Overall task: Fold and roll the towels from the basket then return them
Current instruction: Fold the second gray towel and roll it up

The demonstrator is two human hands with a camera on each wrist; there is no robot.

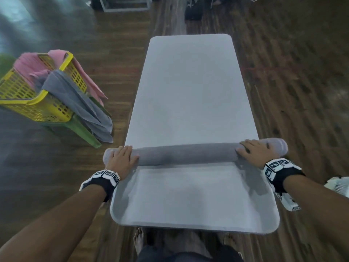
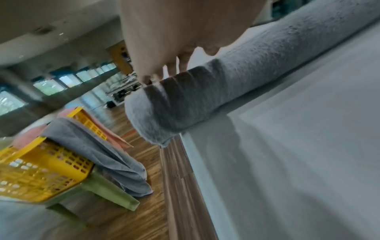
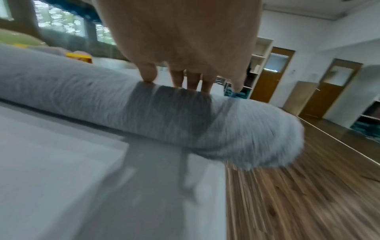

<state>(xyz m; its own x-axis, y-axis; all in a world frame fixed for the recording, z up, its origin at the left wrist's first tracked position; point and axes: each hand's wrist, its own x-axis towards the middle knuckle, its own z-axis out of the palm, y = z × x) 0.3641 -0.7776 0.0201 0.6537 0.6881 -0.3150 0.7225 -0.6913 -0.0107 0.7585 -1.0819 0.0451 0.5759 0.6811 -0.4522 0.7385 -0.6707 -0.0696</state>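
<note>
With my left hand (image 1: 120, 159) and right hand (image 1: 254, 150) flat, fingers straight, pressing the ends of the grey towel roll (image 1: 186, 154) spanning the table (image 1: 188, 87) between them, I'd keep pressure even so neither overhanging end telescopes before basket (image 1: 40, 108) return.

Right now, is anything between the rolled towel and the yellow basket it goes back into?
Only loose towels: a grey towel and a pink towel drape over the basket rim. Floor between looks bare.
</note>
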